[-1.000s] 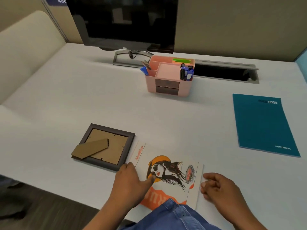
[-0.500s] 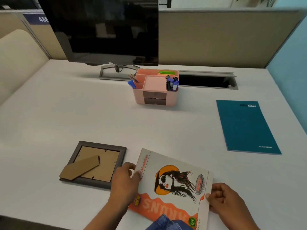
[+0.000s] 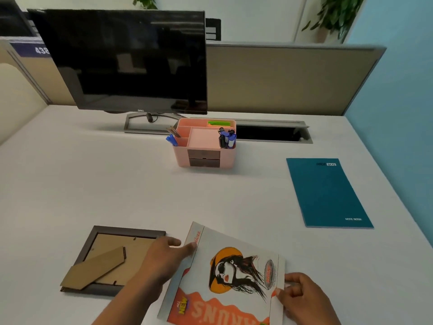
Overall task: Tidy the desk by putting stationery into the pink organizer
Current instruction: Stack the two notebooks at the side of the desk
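The pink organizer (image 3: 204,158) stands at the middle back of the white desk, with blue pens (image 3: 171,140) at its left, dark and blue markers (image 3: 226,137) at its right and green notes (image 3: 219,123) at the back. Near the front edge, both hands hold a white illustrated booklet (image 3: 230,275) with an orange-hatted figure on it, tilted up off the desk. My left hand (image 3: 161,261) grips its left edge and my right hand (image 3: 302,294) grips its right edge.
A dark picture frame (image 3: 110,256) lies face down to the left of the booklet. A teal notebook (image 3: 328,193) lies at the right. A black monitor (image 3: 131,62) stands behind the organizer, next to an open cable slot (image 3: 269,133). A partition wall backs the desk.
Both hands closed on the booklet's edges and lifted it off the desk, tilting it up. The camera view rose, showing more of the monitor and the partition.
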